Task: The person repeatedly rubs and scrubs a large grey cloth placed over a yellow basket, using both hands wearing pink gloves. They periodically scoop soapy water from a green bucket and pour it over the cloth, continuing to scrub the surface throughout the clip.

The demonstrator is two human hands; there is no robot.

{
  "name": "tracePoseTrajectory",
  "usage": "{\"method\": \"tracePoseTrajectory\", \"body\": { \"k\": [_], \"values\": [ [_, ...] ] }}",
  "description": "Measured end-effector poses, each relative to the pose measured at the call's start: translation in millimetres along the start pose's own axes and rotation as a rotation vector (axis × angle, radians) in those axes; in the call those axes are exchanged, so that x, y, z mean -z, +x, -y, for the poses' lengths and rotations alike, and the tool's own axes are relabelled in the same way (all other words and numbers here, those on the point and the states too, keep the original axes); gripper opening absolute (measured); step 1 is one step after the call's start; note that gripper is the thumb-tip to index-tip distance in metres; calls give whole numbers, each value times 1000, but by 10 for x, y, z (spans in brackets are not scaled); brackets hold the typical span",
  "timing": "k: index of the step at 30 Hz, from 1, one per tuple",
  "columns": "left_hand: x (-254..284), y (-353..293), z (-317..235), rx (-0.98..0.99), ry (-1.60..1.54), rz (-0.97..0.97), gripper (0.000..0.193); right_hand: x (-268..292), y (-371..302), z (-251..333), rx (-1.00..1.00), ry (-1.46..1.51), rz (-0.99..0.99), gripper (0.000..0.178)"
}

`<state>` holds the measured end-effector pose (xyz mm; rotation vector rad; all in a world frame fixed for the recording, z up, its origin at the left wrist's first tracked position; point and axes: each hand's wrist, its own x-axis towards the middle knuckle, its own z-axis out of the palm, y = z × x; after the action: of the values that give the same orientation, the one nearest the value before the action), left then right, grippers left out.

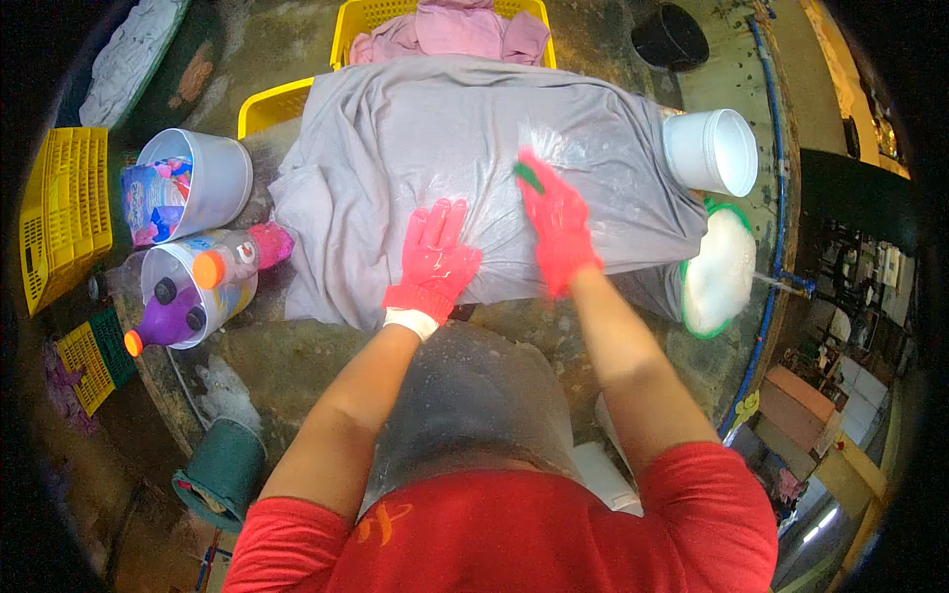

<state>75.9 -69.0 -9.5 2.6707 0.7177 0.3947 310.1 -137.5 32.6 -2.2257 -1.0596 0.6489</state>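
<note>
My gloved left hand (435,259) rests flat, fingers extended and grasping nothing, on the grey cloth (425,124) spread at twelve o'clock from my body; my gloved right hand (559,222), toward one o'clock, is closed around a small green object (529,178), mostly hidden, kind undetermined. I assess the cloth as soft, limp, probably heavy with water and slippery where whitish lather streaks it, not fragile. Recommended hold: a fistful of the loose folds at its nine o'clock edge.
</note>
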Motion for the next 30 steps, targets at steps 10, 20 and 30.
{"method": "tracePoseTrajectory", "body": {
  "k": [10,20,30],
  "values": [
    [-84,-68,173,277,117,56,29,-358,103,508,-65,-216,540,59],
    [-75,17,108,296,-308,-192,31,162,9,-4,95,-128,98,61],
    [42,-312,445,298,-481,111,47,254,473,217,-259,407,-78,48]
  ]
}}
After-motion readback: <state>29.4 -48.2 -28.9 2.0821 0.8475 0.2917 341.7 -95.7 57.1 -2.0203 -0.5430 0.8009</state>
